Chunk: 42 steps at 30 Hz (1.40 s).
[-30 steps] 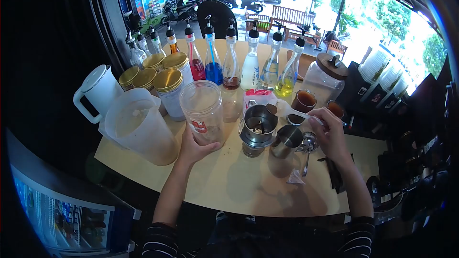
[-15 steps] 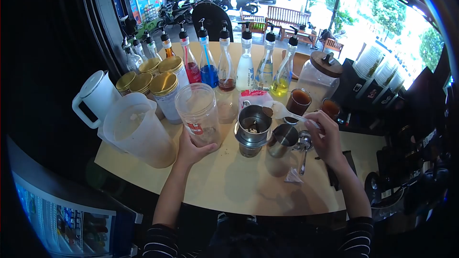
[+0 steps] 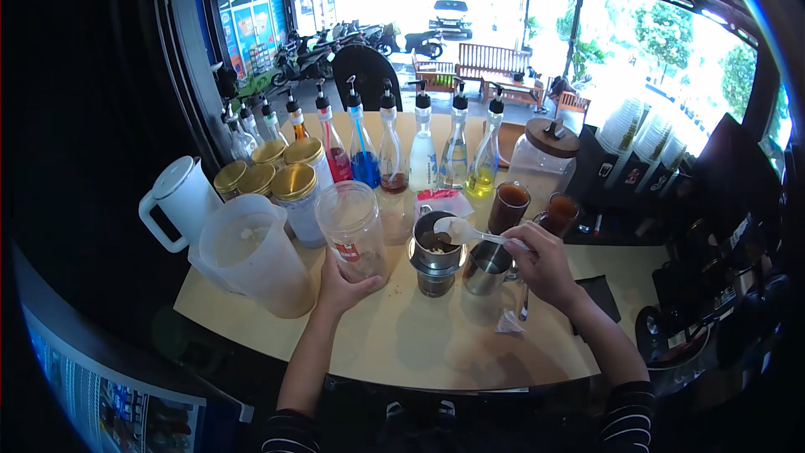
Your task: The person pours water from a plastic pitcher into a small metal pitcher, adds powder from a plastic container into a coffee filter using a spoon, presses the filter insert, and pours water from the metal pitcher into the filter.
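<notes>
My left hand [image 3: 344,291] is wrapped around the lower part of a clear plastic jar [image 3: 352,218] with a red label, which looks nearly empty. Between the fingers of my right hand [image 3: 547,268] is a white plastic spoon [image 3: 480,236]. Its bowl is tipped over the open top of a metal drip coffee filter [image 3: 436,260], where dark grounds show inside. Beneath the filter sits a small cup-like vessel. Just right of it stands a steel pitcher [image 3: 484,275], below my right hand's spoon.
Syrup bottles with pumps [image 3: 423,147] line the counter's far side. Gold-lidded jars [image 3: 294,184], a white jug [image 3: 172,201] and a large frosted pitcher [image 3: 256,264] stand at left. Two glass mugs of brown drink [image 3: 507,210] and a wooden-lidded jar [image 3: 543,155] are at right.
My right hand has moved left and lower, and the spoon, which held brown grounds, now tilts over the filter with its bowl looking white. The left hand still holds the jar. The view has shifted.
</notes>
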Each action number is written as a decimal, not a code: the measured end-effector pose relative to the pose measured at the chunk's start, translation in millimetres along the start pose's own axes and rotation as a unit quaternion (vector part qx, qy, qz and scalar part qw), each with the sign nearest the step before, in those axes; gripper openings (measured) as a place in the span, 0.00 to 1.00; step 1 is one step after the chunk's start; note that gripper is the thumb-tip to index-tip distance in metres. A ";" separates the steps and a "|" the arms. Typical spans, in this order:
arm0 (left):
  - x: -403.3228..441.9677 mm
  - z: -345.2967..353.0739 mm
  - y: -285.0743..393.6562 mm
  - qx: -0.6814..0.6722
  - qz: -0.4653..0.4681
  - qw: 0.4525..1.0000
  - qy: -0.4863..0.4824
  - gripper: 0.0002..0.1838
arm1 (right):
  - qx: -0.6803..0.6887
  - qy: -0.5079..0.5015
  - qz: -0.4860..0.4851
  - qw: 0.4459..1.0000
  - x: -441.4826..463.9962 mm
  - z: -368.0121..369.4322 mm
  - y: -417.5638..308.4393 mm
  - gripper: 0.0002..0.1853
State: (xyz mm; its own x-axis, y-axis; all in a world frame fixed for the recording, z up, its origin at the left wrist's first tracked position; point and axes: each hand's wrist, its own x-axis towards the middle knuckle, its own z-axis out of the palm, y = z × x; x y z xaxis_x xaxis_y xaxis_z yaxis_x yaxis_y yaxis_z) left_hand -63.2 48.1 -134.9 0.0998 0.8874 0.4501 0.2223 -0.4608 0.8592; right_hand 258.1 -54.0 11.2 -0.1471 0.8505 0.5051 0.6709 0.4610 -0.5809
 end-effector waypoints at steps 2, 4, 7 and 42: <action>-0.8 0.3 2.3 -0.017 -0.007 1.000 -0.001 0.51 | -0.004 0.008 -0.010 1.000 1.1 1.7 1.6 0.06; -1.4 0.1 -5.9 -0.013 0.008 1.000 0.008 0.53 | 0.014 -0.019 0.016 1.000 1.6 4.0 2.6 0.06; -1.9 -0.7 -10.5 0.013 0.003 1.000 0.009 0.55 | 0.046 -0.024 0.070 0.996 7.1 3.4 -6.7 0.07; -12.0 -6.0 -17.2 0.062 0.144 0.980 0.119 0.58 | 0.009 0.114 -0.132 0.985 28.8 22.6 -7.6 0.06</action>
State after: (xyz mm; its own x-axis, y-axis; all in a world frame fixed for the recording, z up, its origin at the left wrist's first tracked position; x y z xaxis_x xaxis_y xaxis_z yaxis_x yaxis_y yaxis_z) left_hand -74.1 45.3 -153.6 -0.0500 0.6853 0.7265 0.3356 -0.6736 0.6585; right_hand 232.4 -27.3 15.7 -0.1477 0.6221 0.7689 0.6178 0.6651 -0.4194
